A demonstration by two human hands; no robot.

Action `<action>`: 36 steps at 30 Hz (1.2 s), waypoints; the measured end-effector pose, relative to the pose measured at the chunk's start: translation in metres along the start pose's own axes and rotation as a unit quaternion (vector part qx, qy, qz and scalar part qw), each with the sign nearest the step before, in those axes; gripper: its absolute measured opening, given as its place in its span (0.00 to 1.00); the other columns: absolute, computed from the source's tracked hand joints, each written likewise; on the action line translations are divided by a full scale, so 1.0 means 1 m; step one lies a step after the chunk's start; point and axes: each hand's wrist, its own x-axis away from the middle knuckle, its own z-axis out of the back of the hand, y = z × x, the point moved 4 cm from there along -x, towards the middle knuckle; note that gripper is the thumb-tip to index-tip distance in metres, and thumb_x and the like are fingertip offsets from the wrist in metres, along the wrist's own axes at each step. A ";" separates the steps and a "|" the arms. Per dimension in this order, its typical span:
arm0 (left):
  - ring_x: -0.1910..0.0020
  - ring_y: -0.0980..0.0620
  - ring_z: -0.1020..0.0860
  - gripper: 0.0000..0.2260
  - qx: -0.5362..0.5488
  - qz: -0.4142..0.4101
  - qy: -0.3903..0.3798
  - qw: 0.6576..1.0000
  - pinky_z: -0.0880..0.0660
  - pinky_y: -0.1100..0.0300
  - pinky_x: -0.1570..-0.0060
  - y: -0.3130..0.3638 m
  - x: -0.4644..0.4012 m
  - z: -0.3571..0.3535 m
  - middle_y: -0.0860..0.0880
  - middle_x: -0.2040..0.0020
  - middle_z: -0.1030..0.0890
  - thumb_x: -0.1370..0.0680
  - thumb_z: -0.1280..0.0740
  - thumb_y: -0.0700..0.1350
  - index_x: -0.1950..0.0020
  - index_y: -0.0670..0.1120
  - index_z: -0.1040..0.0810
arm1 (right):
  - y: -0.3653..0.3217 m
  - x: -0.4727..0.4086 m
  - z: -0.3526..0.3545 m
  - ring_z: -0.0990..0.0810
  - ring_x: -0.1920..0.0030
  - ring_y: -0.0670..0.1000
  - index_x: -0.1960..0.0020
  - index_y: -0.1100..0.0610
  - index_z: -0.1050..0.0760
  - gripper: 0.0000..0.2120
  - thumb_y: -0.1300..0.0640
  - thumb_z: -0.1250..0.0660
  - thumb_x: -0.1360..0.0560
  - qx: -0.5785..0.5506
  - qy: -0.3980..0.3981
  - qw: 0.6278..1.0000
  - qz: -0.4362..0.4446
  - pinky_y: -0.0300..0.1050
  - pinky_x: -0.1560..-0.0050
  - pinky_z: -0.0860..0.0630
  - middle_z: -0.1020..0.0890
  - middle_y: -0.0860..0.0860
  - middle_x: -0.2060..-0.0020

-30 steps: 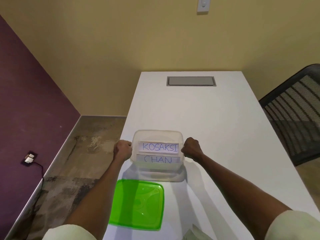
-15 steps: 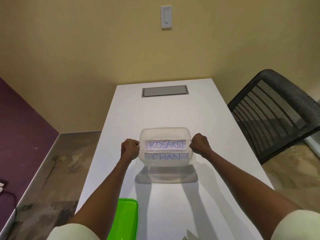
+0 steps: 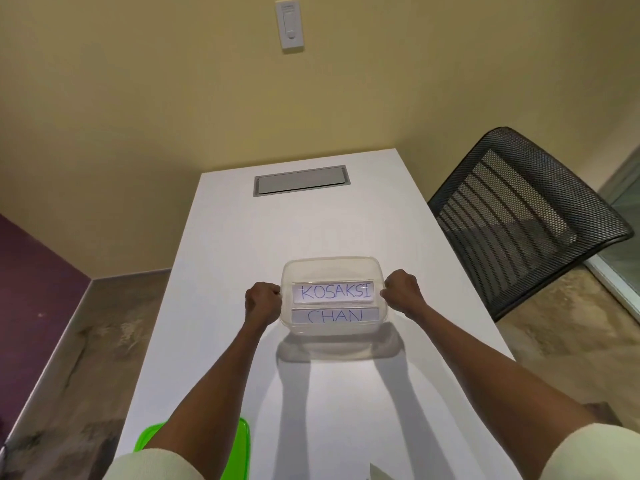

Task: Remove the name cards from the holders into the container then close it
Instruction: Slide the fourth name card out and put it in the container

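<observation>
Head view: a clear plastic container (image 3: 333, 296) is held above the white desk (image 3: 242, 244), its shadow cast on the surface just below it. The left hand (image 3: 262, 302) is closed on the container's left rim, and the right hand (image 3: 401, 292) is closed on the right rim, the fingers of each grip being curled tight around the edge. Two name cards are seen inside: one lettered KOSAKSI (image 3: 335, 292) stands behind, and one lettered CHAN (image 3: 334, 315) lies nearer the person, its lower part blurred by the container wall. Whether the cards are in holders cannot be told.

The green lid (image 3: 239, 445) lies on the desk at the near left edge, largely covered by the left forearm. Compared with a second ago, much less of the lid is shown, as the view has been tilted upward and to the right; the lid was then seen whole below the container. The wall switch (image 3: 290, 25) and the black mesh chair (image 3: 526, 216) are now shown more fully, while the purple wall (image 3: 31, 282) has shrunk at the left. Both hands have stayed clamped on the container's rims throughout, with the cards unchanged inside.
</observation>
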 end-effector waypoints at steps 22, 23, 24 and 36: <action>0.64 0.50 0.36 0.12 -0.013 0.039 -0.009 0.999 0.34 0.60 0.64 -0.022 -0.015 -0.036 0.46 0.68 0.30 0.29 0.40 0.32 0.66 0.42 0.20 | 0.012 -0.020 -0.030 0.36 0.64 0.54 0.73 0.57 0.43 0.20 0.70 0.37 0.30 -0.006 -0.028 0.999 -0.033 0.42 0.65 0.37 0.39 0.52 0.76; 0.64 0.49 0.36 0.11 -0.010 0.043 -0.008 0.999 0.33 0.60 0.63 -0.023 -0.016 -0.036 0.45 0.68 0.28 0.28 0.40 0.32 0.64 0.38 0.18 | 0.012 -0.020 -0.031 0.36 0.63 0.54 0.73 0.57 0.43 0.20 0.70 0.37 0.30 -0.005 -0.027 0.999 -0.035 0.42 0.64 0.37 0.38 0.52 0.76; 0.65 0.48 0.34 0.11 -0.005 0.045 -0.008 0.999 0.31 0.60 0.63 -0.022 -0.016 -0.036 0.44 0.68 0.26 0.28 0.40 0.32 0.62 0.37 0.17 | 0.012 -0.021 -0.032 0.36 0.63 0.54 0.73 0.57 0.43 0.20 0.69 0.37 0.29 -0.006 -0.028 0.999 -0.036 0.42 0.63 0.37 0.37 0.53 0.75; 0.64 0.49 0.38 0.10 -0.025 0.058 -0.014 0.998 0.34 0.60 0.68 -0.022 -0.015 -0.035 0.44 0.68 0.33 0.30 0.41 0.32 0.64 0.36 0.20 | 0.011 -0.027 -0.036 0.34 0.63 0.55 0.73 0.57 0.42 0.20 0.68 0.36 0.28 0.012 -0.030 0.999 -0.043 0.40 0.68 0.37 0.38 0.52 0.75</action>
